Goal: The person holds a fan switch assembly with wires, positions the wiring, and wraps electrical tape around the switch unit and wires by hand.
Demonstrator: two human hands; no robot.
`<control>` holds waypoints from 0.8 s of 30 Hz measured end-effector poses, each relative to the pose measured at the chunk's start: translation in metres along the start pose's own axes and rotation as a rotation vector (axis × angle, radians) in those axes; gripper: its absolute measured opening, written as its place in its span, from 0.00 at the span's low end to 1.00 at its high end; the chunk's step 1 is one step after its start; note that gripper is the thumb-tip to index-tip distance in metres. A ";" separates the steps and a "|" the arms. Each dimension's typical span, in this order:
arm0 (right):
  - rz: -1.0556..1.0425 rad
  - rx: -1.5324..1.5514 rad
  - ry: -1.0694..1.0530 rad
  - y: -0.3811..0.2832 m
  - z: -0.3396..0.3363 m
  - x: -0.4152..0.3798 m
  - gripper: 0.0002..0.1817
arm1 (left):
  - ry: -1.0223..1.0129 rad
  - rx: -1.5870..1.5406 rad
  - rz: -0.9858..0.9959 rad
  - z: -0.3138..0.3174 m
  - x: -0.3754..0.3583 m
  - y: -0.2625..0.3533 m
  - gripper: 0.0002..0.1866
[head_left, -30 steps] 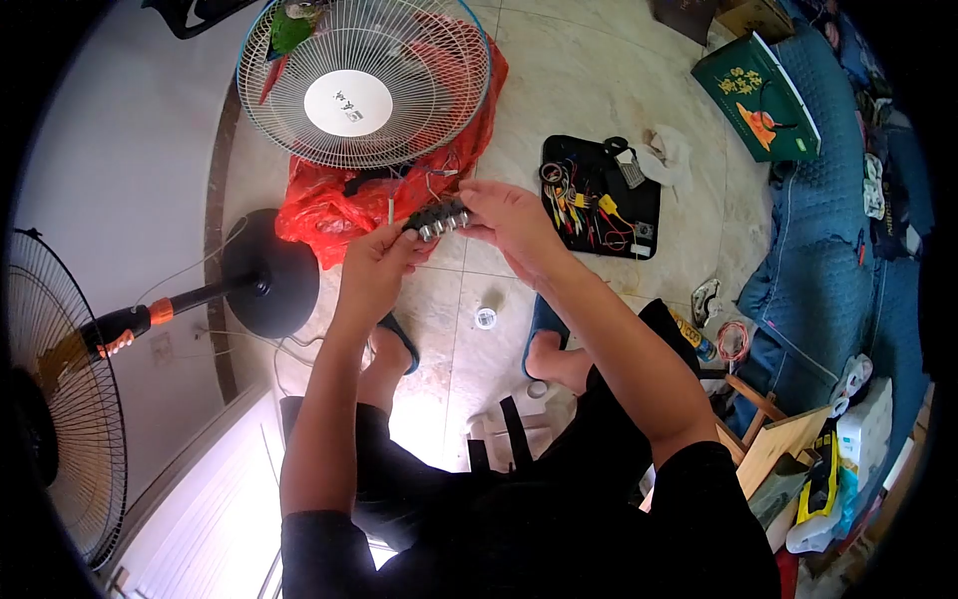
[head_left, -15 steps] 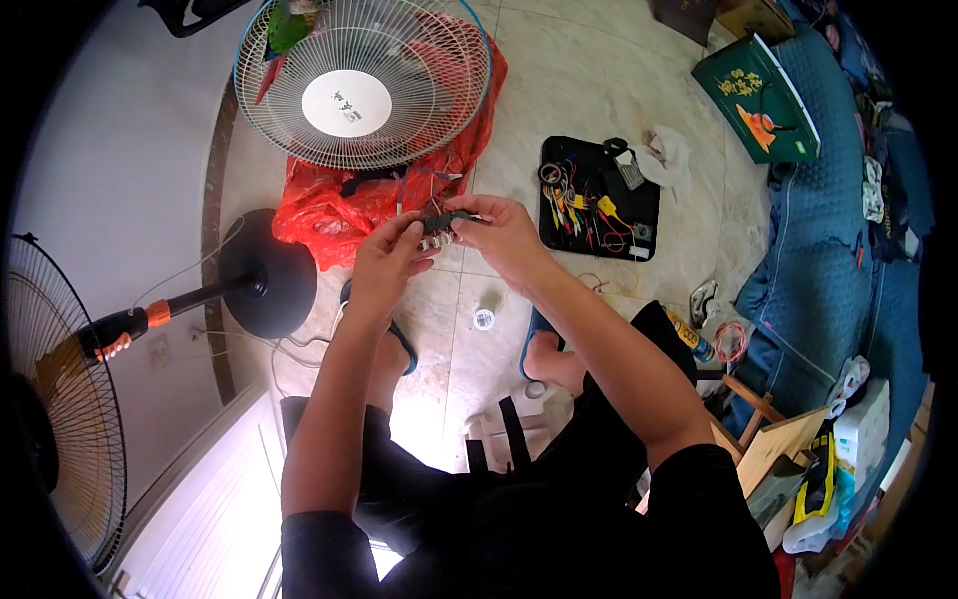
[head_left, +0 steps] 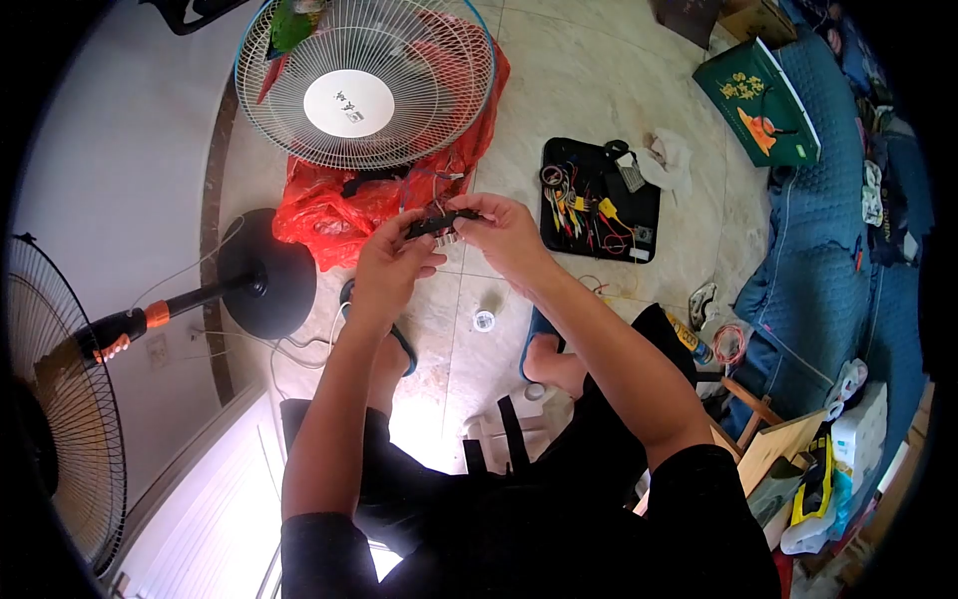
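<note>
My left hand grips the left end of a black push-button switch strip, thumb on top. The fingers of my right hand pinch its right end. A row of pale keys shows along the strip's lower side, and thin wires rise from it towards the fan head. Just beyond my hands lies that fan head with its round wire grille and white centre badge. It rests on a crumpled red plastic bag.
A green bird perches on the grille. To the right sits an open black tool case with leads and tools. A standing fan's round base is at left, and a white roll stands between my feet. Blue padded cover lines the right side.
The switch strip has tilted slightly, and its pale keys show less on the left side. My left fingers have shifted a little under it; both hands keep hold.
</note>
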State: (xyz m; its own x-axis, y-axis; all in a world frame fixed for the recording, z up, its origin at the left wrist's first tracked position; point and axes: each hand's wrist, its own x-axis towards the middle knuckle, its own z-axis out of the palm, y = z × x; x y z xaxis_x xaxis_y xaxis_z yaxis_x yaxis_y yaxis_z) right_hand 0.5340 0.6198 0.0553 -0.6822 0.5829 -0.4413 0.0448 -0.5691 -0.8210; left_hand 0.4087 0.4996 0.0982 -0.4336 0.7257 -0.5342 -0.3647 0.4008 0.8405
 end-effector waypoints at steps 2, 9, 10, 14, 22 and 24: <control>0.004 0.024 -0.006 0.000 0.000 0.000 0.15 | -0.011 -0.071 0.014 -0.002 0.003 -0.006 0.21; 0.082 0.075 0.001 -0.011 0.007 -0.005 0.16 | 0.011 -0.150 -0.016 -0.006 0.006 -0.009 0.20; 0.090 0.081 -0.008 -0.012 0.007 -0.006 0.16 | 0.004 -0.154 -0.017 -0.006 0.006 -0.009 0.20; 0.093 0.044 -0.006 -0.010 0.006 -0.005 0.15 | -0.019 -0.155 -0.042 -0.004 0.002 -0.003 0.19; 0.018 -0.034 -0.031 -0.003 0.004 -0.002 0.12 | 0.005 -0.235 -0.160 0.000 0.003 0.001 0.18; 0.017 -0.017 -0.010 -0.007 0.007 -0.005 0.11 | -0.025 -0.286 -0.194 0.000 0.001 0.000 0.17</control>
State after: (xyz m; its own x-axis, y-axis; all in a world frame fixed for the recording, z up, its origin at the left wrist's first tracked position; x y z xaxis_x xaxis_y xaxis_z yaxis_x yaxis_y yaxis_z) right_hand 0.5323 0.6169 0.0658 -0.6882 0.5674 -0.4521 0.0692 -0.5689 -0.8195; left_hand 0.4079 0.5005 0.0975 -0.3148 0.6662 -0.6761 -0.6560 0.3621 0.6623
